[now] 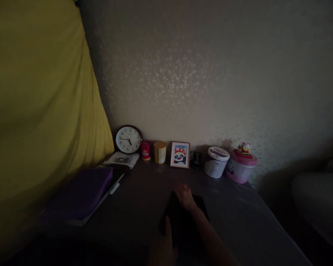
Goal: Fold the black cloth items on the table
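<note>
A flat black thing [202,204] with a straight far edge lies on the table in front of me; the dark hides what kind it is. My right hand [184,196] lies across its far left part, fingers bent together and closed at the edge. Nearer to me, my left hand [163,245] is at the left side of the black thing, its index finger stretched out and pointing away from me. The other left fingers are lost in shadow.
Along the wall stand a clock [128,139], a red can [145,150], a yellow can [160,152], a framed panda picture [180,155], a white tub [217,162] and a pink tub [241,167]. A purple folder [80,192] lies left, beside a yellow curtain [44,92].
</note>
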### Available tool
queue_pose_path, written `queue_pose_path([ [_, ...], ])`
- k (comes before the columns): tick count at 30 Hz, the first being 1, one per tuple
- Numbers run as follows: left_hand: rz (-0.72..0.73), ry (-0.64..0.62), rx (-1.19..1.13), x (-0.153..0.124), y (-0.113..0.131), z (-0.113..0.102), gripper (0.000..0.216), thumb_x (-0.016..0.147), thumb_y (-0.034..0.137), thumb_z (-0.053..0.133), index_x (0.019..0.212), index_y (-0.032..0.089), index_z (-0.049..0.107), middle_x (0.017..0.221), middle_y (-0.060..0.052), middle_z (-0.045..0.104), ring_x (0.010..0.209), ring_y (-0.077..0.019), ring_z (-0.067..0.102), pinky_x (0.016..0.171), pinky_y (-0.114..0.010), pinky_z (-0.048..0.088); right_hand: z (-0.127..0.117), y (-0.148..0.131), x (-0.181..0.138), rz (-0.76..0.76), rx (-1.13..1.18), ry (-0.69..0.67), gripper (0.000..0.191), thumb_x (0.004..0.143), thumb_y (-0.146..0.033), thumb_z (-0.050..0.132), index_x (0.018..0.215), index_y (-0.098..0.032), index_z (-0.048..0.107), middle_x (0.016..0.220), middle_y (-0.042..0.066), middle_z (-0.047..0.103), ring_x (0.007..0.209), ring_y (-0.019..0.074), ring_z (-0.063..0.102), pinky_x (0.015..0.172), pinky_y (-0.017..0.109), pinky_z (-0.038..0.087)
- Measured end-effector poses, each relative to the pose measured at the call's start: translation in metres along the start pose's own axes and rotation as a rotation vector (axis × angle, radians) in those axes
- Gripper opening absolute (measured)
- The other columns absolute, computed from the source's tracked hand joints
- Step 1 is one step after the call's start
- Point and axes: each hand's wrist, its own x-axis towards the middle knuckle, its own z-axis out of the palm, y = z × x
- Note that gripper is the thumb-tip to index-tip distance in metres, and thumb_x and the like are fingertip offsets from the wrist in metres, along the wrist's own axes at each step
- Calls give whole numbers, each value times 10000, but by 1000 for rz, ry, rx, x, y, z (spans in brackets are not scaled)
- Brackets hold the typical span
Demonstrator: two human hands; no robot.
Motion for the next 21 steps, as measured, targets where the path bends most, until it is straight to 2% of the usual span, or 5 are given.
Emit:
queue_pose_path([
  [5,10,5,6,-1,0,2,777,757,232,422,1378,105,-26,987,-132,649,894,-228,600,762,-333,425,-7,16,5,264,-11,140,273,857,-211,390,1021,-185,607,1111,86,607,1079,172,509,958,300,311],
  [8,17,17,22,0,-2,3,748,767,192,396,1378,105,-26,984,-130,647,893,-227,599,757,-335,419,-24,35,-16,399,-13,206,294,837,-209,380,1013,-155,609,1107,130,602,1068,212,524,927,324,349],
  [11,43,42,31,2,-4,6,735,788,197,379,1371,81,-53,982,-137,644,875,-219,602,741,-324,416,-40,55,-52,555,25,259,376,841,-270,313,1020,-125,610,1016,141,641,944,224,594,807,317,431],
  [15,74,67,37,2,-7,9,716,806,229,361,1370,64,-49,940,-121,654,833,-203,606,707,-298,408,-44,64,-97,597,216,270,438,800,-418,336,908,-143,659,879,96,685,820,241,628,680,303,460],
  [21,89,91,38,1,-9,12,723,802,237,362,1371,71,-51,916,-109,658,813,-196,608,689,-289,405,-35,48,-117,587,298,273,477,772,-481,360,930,-147,661,921,99,687,905,264,615,748,321,455],
])
